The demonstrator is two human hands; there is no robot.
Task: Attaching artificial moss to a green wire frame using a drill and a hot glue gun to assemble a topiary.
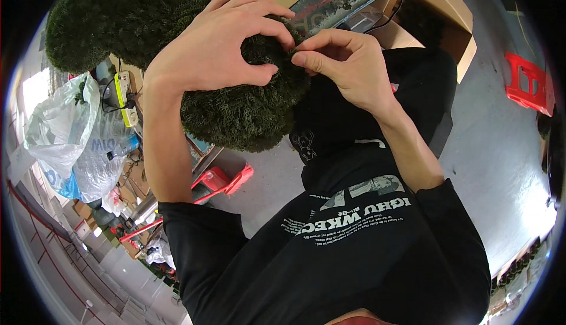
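Note:
A dark green, bushy piece of artificial greenery (242, 116) with rounded lobes extends from the upper left to the middle. My left hand (215, 45) arches over its near lobe, thumb and fingers curved wide around the tufts and gripping them. At the right edge of that lobe, my right hand (345, 60) pinches with thumb and forefinger. Whatever lies between those fingertips is too small and dark to make out. Both hands are close together, with the left forefinger almost touching the right fingertips.
A worktable edge (348, 1) runs behind the greenery, with a black cable across it. Cardboard boxes (442, 21) stand at the upper right. A power strip (125, 98) and plastic bags (76, 136) are at left. A red broom (236, 180) and red stool (529, 83) are lower down.

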